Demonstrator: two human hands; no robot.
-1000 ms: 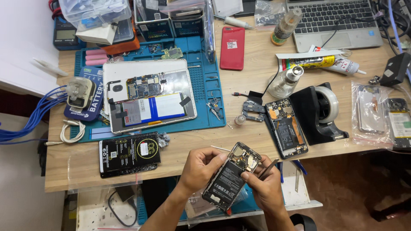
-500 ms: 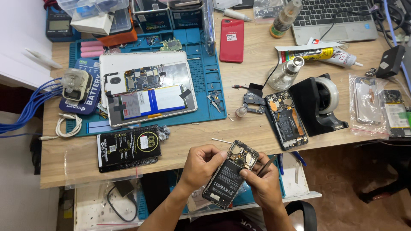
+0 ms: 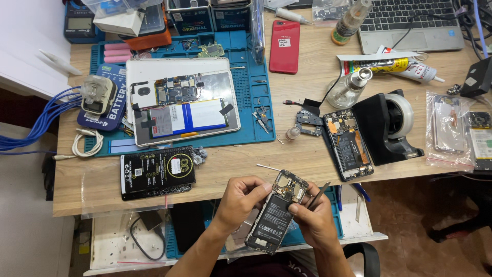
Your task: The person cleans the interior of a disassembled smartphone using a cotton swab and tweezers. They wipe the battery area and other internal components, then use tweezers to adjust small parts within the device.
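Opened phone [image 3: 277, 213] held just off desk edge [image 3: 215, 197], long axis tilted top-right. Left hand [image 3: 240, 201] closed on its left side; right hand [image 3: 312, 220] nearer circuit board, apparently pinching tweezers [image 3: 319, 195].

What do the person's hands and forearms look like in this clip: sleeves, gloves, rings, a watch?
Both the left hand and the right hand are bare: no gloves, and no rings show on the fingers. Both forearms are uncovered as far as the bottom edge of the picture, with no sleeve, watch or wristband in view. No markings can be made out on them at this size.
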